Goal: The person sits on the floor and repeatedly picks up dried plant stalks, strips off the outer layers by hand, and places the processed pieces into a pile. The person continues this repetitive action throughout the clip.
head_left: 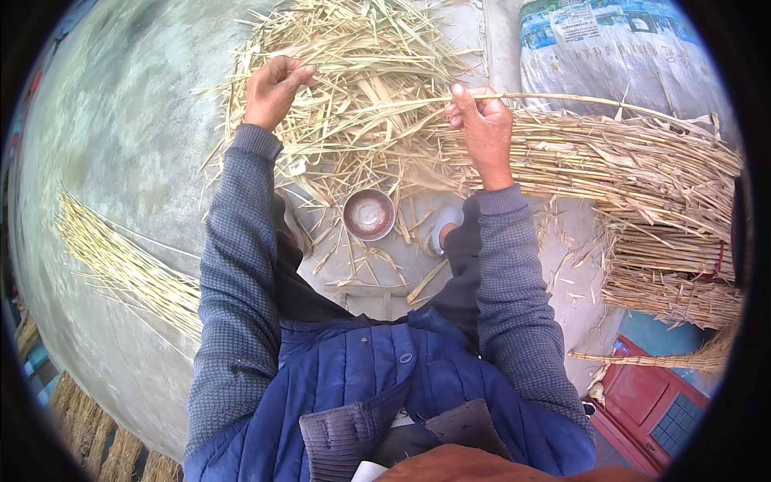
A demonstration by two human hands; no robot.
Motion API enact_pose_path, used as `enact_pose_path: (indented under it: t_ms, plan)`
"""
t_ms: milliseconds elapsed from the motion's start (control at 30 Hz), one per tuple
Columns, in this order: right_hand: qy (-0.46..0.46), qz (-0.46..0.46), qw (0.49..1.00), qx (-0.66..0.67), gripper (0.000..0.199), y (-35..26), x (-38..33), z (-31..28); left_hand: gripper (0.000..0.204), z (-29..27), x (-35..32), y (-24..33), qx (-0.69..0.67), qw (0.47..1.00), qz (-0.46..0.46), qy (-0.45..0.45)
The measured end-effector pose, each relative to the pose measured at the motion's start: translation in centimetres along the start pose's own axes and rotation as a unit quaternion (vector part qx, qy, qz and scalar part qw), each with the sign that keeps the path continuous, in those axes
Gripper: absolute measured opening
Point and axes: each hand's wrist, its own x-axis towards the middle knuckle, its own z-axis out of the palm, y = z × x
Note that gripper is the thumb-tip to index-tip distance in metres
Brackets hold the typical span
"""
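Note:
My right hand (pixel 485 136) is closed around a long thin dry stalk (pixel 578 97). The stalk runs off to the right above a thick bundle, and leafy strips trail from its left end. Thumb and fingers of my left hand (pixel 275 90) are pinched together at the left side of a heap of dry leaves (pixel 377 60); whatever lies between them is too small to make out. Between my feet, below the heap, sits a small round metal bowl (pixel 369 214).
Stacked stalk bundles (pixel 610 161) lie at the right, beside a large white and blue sack (pixel 626 64). On the left floor rests a sheaf of pale stalks (pixel 120 261). A short broom (pixel 666 359) and a red wooden piece (pixel 642 394) are at lower right.

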Motion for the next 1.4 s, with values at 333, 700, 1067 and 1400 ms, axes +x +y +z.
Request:
enact_pose_path:
  t_ms: [333, 700, 1067, 1400]
  plan:
    - [-0.007, -0.005, 1.000, 0.013, 0.027, -0.1, 0.2, 0.4, 0.038, 2.0, -1.2, 0.2, 0.029, 0.973, 0.037, -0.227]
    - [-0.013, -0.031, 0.999, 0.011, 0.028, -0.1, 0.2, 0.3, 0.016, 1.2, 0.2, -1.9, -0.271, 0.959, -0.051, -0.070]
    - [-0.115, -0.016, 0.993, 0.014, 0.022, 1.3, -1.3, 4.2, 0.023, 6.4, -3.0, 4.4, 0.108, 0.938, 0.299, -0.139]
    - [0.013, -0.046, 0.998, 0.030, 0.023, -0.8, 0.9, -0.4, 0.018, -2.1, -1.5, -0.7, 0.343, 0.926, 0.081, -0.135]
